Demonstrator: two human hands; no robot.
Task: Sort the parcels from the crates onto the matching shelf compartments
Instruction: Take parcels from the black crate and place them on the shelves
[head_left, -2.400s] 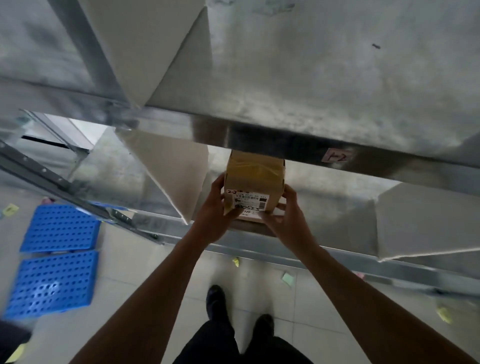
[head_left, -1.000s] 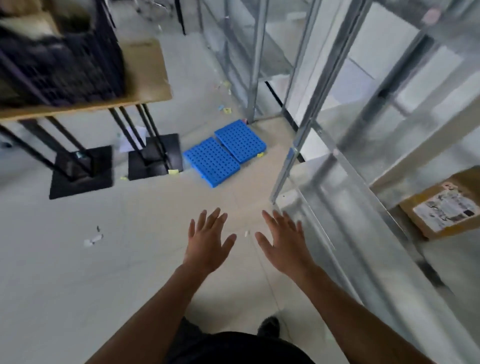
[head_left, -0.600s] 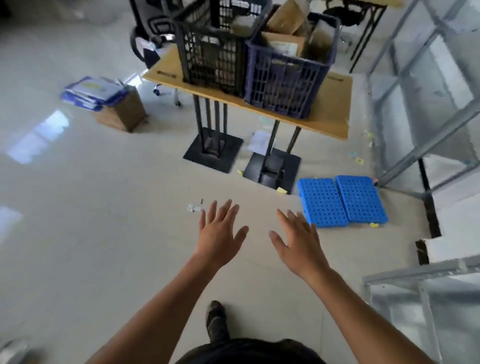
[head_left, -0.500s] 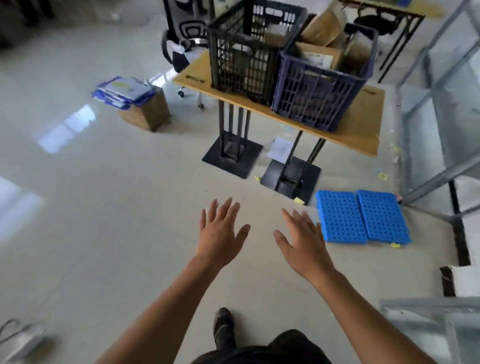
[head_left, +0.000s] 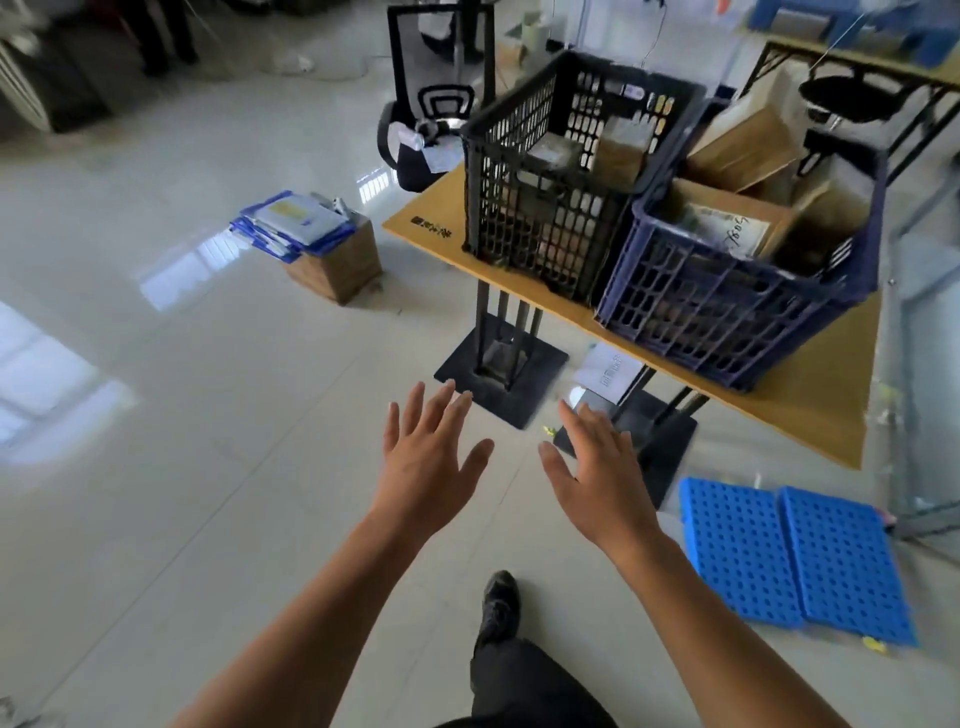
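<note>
A black crate and a dark blue crate stand side by side on a wooden table. Both hold several brown cardboard parcels; one with a white label lies on top in the blue crate. My left hand and my right hand are stretched out in front of me over the floor, fingers spread, holding nothing, short of the table. The shelf shows only as a metal frame at the right edge.
Two blue perforated mats lie on the floor at the right, below the table's corner. The table's black base plates stand just beyond my hands. A cardboard box with blue folders and an office chair are at the left back.
I let go of the parcel on the shelf and turned left, away from it. Both hands are empty now, and the table with the crates has come nearer and larger.
</note>
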